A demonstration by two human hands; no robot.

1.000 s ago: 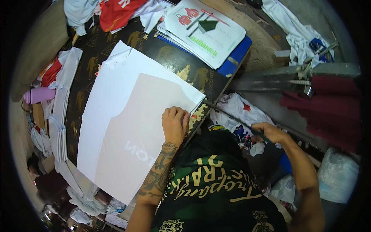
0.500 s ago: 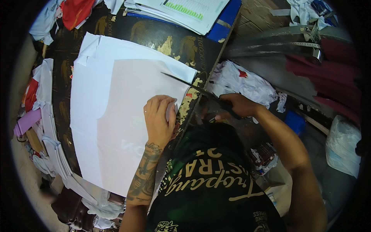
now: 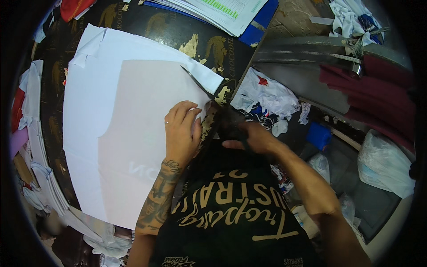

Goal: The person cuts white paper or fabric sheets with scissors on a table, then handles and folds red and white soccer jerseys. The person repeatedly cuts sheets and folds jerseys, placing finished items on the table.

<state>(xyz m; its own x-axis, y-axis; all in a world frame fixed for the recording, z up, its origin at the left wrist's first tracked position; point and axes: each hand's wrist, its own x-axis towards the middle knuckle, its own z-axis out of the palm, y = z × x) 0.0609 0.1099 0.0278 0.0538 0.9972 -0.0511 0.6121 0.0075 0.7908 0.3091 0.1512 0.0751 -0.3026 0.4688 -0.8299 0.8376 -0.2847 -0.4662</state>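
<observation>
A pale pinkish sheet [image 3: 138,111] lies over a larger white sheet [image 3: 82,133] on a dark table; I cannot tell whether they are cloth or paper. Flat on the pinkish sheet, near its right edge, rests my left hand [image 3: 181,127], fingers lightly bent and the thumb apart. My right hand [image 3: 255,138] grips a pair of large dark scissors [image 3: 195,82]. Their blade lies along the sheets' upper right part, pointing up and left. Around the handles the view is dark and smeared by motion.
The dark table [image 3: 164,31] has a worn, chipped right edge. Papers [image 3: 235,18] on a blue folder [image 3: 260,24] lie at its far end. White cloth scraps [image 3: 267,93], maroon cloth [image 3: 360,89] and a clear plastic bag [image 3: 384,164] are to the right. Folded white cloth [image 3: 38,147] lines the left.
My right hand and the scissors have moved left, and the blade now points more steeply up the picture. The left hand stays on the sheet. The whole view has shifted slightly.
</observation>
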